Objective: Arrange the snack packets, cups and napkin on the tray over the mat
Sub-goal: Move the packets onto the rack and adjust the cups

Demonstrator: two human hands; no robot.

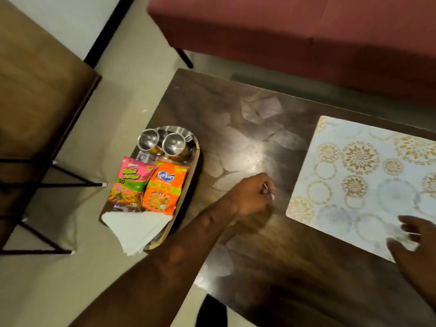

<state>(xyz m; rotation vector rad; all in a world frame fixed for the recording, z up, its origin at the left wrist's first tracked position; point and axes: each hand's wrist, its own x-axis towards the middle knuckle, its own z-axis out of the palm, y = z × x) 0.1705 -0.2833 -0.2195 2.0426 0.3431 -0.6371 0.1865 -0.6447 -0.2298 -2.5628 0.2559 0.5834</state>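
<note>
An oval steel tray (pixel 196 159) lies at the dark table's left edge. It holds two steel cups (pixel 148 139) (pixel 174 144) at its far end. A pink snack packet (pixel 128 182) and an orange snack packet (pixel 162 187) lie side by side in the middle. A white napkin (pixel 134 230) hangs over the near end. The pale mat (pixel 363 180) with gold medallions lies on the table's right side, apart from the tray. My left hand (pixel 252 197) rests curled on the table between tray and mat. My right hand (pixel 415 244) hovers over the mat's near edge, fingers spread.
The dark glossy table (pixel 247 138) runs from the tray to the mat. A maroon sofa (pixel 283 31) stands behind it. A brown wooden chair (pixel 35 79) with black metal legs (pixel 47 185) stands on the pale floor to the left.
</note>
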